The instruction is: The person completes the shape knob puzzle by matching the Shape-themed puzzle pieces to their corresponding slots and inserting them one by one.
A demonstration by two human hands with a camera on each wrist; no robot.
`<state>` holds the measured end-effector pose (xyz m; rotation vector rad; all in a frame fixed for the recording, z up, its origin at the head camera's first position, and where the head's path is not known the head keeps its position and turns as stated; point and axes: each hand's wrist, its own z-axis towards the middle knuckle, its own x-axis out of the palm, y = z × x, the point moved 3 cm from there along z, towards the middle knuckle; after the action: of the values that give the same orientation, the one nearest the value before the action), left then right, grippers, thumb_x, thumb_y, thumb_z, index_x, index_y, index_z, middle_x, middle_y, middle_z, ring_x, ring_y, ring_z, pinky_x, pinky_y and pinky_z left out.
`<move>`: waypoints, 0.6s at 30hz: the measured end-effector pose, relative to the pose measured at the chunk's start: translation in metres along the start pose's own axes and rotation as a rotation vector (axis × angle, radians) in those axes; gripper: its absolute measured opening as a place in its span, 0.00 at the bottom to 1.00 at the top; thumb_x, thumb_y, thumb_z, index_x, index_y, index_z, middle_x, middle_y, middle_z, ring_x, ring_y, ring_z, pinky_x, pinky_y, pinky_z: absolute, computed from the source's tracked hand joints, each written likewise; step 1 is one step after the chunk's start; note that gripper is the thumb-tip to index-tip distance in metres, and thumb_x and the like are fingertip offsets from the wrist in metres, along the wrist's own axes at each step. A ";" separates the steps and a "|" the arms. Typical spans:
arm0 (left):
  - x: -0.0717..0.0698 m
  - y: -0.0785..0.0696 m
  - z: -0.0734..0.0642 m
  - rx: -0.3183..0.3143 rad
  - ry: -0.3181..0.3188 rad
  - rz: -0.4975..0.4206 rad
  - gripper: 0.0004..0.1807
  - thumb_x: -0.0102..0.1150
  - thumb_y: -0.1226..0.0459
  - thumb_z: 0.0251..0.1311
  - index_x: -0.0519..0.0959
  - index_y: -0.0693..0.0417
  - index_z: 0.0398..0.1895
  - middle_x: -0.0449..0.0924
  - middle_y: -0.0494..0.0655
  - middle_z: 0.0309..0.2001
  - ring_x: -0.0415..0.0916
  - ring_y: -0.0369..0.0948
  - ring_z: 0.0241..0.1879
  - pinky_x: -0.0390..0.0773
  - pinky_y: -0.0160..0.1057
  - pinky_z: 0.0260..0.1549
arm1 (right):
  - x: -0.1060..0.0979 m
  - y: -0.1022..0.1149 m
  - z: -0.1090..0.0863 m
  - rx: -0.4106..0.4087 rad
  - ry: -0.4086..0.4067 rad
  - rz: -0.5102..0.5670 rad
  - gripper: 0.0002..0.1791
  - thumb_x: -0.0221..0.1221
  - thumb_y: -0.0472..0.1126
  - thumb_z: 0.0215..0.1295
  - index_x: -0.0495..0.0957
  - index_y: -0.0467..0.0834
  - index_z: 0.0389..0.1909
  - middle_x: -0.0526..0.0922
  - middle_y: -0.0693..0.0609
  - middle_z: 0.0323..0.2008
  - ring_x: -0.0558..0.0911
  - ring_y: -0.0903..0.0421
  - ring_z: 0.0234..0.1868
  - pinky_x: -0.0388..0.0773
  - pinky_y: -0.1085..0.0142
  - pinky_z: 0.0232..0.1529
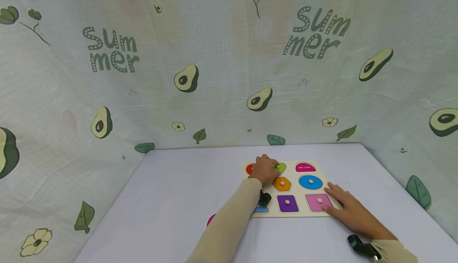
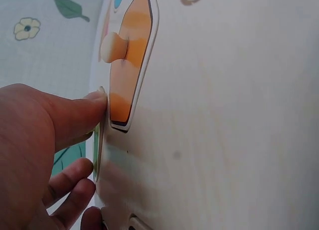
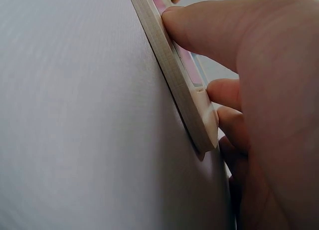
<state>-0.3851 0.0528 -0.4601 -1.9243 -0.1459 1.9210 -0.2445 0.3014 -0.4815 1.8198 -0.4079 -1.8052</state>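
A wooden shape puzzle board (image 1: 270, 206) lies on the white table. My left hand (image 1: 265, 169) is over its far left part, pinching a green puzzle piece (image 1: 282, 168). In the left wrist view the thumb (image 2: 82, 115) is on top and the fingers are at the green edge; the knob is hidden there. My right hand (image 1: 348, 207) rests at the board's right edge, thumb by the pink piece (image 1: 315, 202), fingers fairly straight. An orange hexagon (image 1: 281, 184) with a knob sits beside the left hand.
A blue oval (image 1: 307, 182), a purple square (image 1: 287, 206) and a blue piece (image 1: 262, 209) sit in the board. The half-round recess (image 1: 305, 168) shows magenta. A magenta piece (image 1: 210, 219) lies on the table, partly behind the left sleeve. A printed cloth (image 1: 222, 108) hangs behind.
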 end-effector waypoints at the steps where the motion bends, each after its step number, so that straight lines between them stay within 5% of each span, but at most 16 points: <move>1: 0.000 0.000 0.000 -0.002 0.000 -0.001 0.17 0.69 0.47 0.59 0.86 0.30 0.52 0.74 0.42 0.52 0.67 0.43 0.52 0.72 0.46 0.52 | 0.000 0.000 0.000 0.000 0.000 0.000 0.45 0.64 0.60 0.63 0.67 0.32 0.69 0.58 0.28 0.72 0.53 0.26 0.71 0.45 0.32 0.68; 18: 0.000 0.004 0.003 0.025 0.028 -0.044 0.17 0.70 0.48 0.58 0.86 0.32 0.52 0.76 0.40 0.51 0.68 0.41 0.50 0.73 0.43 0.48 | 0.002 -0.003 0.001 0.015 0.008 -0.006 0.45 0.63 0.62 0.63 0.66 0.33 0.70 0.57 0.28 0.72 0.52 0.26 0.71 0.44 0.31 0.68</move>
<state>-0.3887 0.0499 -0.4613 -1.9151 -0.1540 1.8580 -0.2457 0.3029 -0.4846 1.8393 -0.4146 -1.8029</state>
